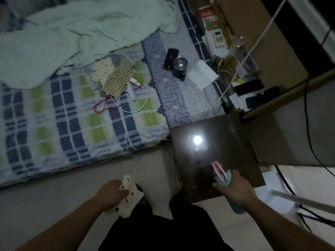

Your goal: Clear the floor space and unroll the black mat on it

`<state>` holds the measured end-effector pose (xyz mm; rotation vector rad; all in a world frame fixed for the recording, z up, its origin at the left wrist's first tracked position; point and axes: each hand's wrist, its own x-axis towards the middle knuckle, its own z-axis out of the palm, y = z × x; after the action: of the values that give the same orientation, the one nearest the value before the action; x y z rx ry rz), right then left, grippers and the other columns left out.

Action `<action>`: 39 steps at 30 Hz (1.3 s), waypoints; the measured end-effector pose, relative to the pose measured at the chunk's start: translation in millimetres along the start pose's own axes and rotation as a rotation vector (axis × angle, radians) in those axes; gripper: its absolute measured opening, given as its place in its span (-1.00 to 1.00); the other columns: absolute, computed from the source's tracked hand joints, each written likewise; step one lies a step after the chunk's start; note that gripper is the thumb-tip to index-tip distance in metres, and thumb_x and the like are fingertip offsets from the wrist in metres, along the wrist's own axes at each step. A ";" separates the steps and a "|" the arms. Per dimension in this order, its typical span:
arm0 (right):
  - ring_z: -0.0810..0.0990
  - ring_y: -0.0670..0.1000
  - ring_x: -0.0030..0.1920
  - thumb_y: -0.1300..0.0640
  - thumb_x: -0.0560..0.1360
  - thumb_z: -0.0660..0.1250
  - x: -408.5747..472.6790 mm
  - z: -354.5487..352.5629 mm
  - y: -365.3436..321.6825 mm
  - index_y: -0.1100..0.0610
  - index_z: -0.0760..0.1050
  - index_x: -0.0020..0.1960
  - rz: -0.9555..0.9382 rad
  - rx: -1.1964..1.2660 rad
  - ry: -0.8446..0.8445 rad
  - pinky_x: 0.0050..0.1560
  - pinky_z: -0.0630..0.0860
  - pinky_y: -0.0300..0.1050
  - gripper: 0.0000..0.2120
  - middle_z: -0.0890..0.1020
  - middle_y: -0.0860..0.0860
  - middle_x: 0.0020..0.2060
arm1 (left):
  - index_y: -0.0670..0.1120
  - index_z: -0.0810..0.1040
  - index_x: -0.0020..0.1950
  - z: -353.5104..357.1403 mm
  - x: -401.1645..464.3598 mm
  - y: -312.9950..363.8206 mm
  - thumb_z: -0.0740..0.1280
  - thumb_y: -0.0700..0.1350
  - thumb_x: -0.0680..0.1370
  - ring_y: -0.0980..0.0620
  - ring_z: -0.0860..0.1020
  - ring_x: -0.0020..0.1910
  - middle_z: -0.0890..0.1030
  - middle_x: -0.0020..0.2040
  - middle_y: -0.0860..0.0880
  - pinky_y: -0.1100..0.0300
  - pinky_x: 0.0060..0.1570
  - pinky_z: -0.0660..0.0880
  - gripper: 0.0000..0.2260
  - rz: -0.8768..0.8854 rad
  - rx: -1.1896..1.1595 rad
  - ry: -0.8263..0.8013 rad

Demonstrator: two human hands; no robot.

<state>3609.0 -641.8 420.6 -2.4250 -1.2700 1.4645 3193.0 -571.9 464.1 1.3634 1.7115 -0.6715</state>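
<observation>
Far left, a pale green blanket (pixel 72 33) lies bunched on the bed's checked sheet (pixel 59 124). Left hand (pixel 112 194) grips a cream, dark-dotted cloth item (pixel 129 196) low over the floor (pixel 45 205), fingers curled on it. Mid-bed: checkered pouch (pixel 117 80) w/ red & white cords, then a black phone (pixel 170 59) beside a dark cup (pixel 179 67). Right hand (pixel 237 187) holds a teal bottle (pixel 233 205) plus something pink (pixel 219 171) over a glossy dark board (pixel 208 160). Black mat: can't pick it out in view.
</observation>
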 end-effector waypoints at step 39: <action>0.46 -0.20 -0.24 -0.48 0.08 0.40 -37.6 446.9 -560.0 0.01 0.29 0.05 -0.610 -1.233 -0.526 -0.35 0.37 -0.25 -0.23 0.45 -0.17 -0.18 | -0.28 0.58 0.16 149.9 -148.2 -523.5 0.32 -0.14 0.55 -0.19 0.59 0.13 0.62 0.14 -0.29 0.11 0.03 0.46 -0.73 -0.872 -1.430 0.350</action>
<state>2916.7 -453.7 432.3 -1.5540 -3.3910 1.2946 2742.1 -911.2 468.9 -0.3177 2.2394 0.4525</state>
